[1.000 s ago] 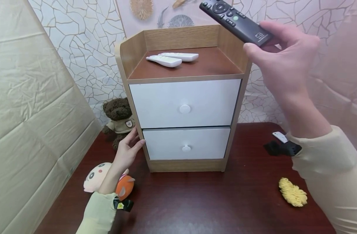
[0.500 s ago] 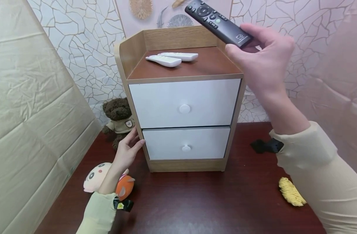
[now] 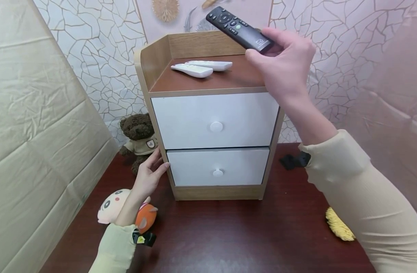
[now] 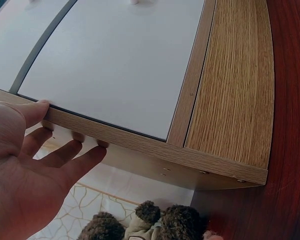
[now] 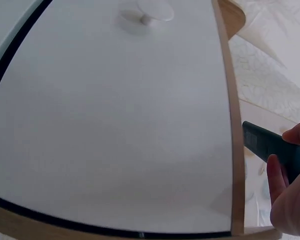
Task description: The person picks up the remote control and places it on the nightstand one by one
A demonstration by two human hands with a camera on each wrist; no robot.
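In the head view my right hand (image 3: 285, 64) holds a black remote control (image 3: 240, 30) by its lower end, pinched between thumb and fingers. The remote is raised over the right part of the cabinet top (image 3: 235, 79), buttons facing me. Two white remote controls (image 3: 194, 71) lie side by side on that brown top. The right wrist view shows the remote's underside (image 5: 265, 142) past the cabinet edge. My left hand (image 3: 149, 172) rests against the cabinet's left side, thumb at the front edge (image 4: 85, 122), the other fingers extended with their tips on the outer side panel.
Two white drawers, the upper drawer (image 3: 188, 121) and the lower drawer (image 3: 191, 167), sit closed with round knobs. A brown teddy bear (image 3: 138, 129) stands left of the cabinet, behind a plush doll (image 3: 114, 204). Yellow yarn (image 3: 339, 225) lies on the right of the dark red table (image 3: 222, 235).
My right hand has carried the black remote leftward and slightly down, from beside the cabinet to over its top. My left hand has stayed in place.
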